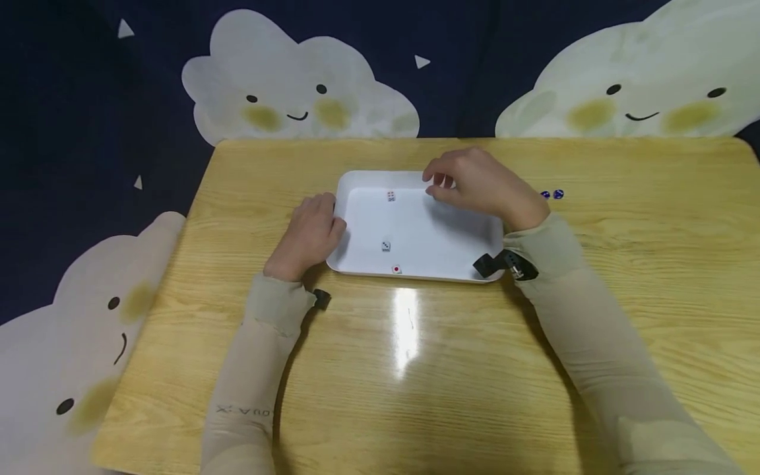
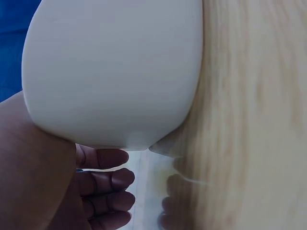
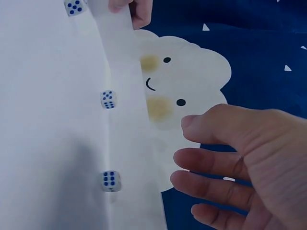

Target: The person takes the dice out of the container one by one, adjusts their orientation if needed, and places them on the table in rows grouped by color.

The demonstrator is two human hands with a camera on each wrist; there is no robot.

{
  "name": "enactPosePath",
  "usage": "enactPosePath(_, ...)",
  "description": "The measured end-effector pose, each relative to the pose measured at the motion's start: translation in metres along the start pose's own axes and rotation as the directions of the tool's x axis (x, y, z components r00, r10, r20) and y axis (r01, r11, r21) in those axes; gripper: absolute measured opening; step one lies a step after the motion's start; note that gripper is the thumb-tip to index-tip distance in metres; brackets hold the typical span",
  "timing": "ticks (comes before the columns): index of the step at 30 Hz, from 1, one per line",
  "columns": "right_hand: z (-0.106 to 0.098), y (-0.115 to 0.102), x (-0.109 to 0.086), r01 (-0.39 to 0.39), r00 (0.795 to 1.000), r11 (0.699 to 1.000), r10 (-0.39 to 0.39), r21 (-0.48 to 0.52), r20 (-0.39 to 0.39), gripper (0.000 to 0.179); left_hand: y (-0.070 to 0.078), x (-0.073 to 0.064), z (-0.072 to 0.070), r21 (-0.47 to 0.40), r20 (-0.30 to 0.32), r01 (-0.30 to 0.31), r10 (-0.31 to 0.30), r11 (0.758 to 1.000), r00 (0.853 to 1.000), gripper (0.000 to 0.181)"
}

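Note:
A shallow white tray [image 1: 446,234] lies on the table, with three white dice inside: one die [image 1: 390,196] near the far wall, another die [image 1: 386,246] nearer the front, and a die [image 1: 396,269] with a red spot up against the front wall. My left hand [image 1: 310,232] grips the tray's left end, thumb over the rim. The left wrist view shows the tray's outer wall [image 2: 115,72] with curled fingers below it. Over the tray's far right part hovers my right hand [image 1: 472,181], fingers loosely bent and holding nothing. Blue pips show on the dice [image 3: 109,99] in the right wrist view.
Two dark blue dice [image 1: 558,194] lie on the wooden table [image 1: 653,264] to the right of the tray, close by the right wrist. Behind the table hangs a dark blue cloth [image 1: 457,79] printed with smiling clouds.

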State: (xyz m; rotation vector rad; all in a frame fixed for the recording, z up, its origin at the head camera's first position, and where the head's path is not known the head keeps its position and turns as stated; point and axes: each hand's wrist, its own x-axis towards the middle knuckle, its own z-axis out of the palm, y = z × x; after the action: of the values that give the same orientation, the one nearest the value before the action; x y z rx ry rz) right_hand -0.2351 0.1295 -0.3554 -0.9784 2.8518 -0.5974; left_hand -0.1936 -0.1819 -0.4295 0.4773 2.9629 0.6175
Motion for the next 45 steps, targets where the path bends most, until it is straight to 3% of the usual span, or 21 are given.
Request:
enactPosePath(7, 0.008, 0.006, -0.001, -0.053, 0.998, 0.999, 0.054, -0.008, 0.032, 0.026, 0.003, 0.001, 0.000, 0.002, -0.011, -0.018, 0.018, 1.000, 1.000, 0.023)
enactPosePath(13, 0.016, 0.012, -0.001, -0.098, 0.993, 0.995, 0.099, -0.020, 0.058, 0.030, 0.003, 0.001, -0.001, -0.001, 0.008, 0.004, -0.004, 1.000, 1.000, 0.024)
enactPosePath(30, 0.023, 0.021, -0.005, -0.212, 0.964, 0.976, 0.218, -0.056, 0.154, 0.046, 0.002, 0.003, -0.001, -0.027, 0.013, 0.016, -0.016, 1.000, 1.000, 0.025)
enactPosePath(45, 0.023, 0.023, -0.005, -0.161, 0.974, 0.985, 0.169, -0.060, 0.154, 0.024, 0.002, 0.002, -0.001, -0.042, 0.021, 0.021, -0.020, 0.999, 1.000, 0.029)
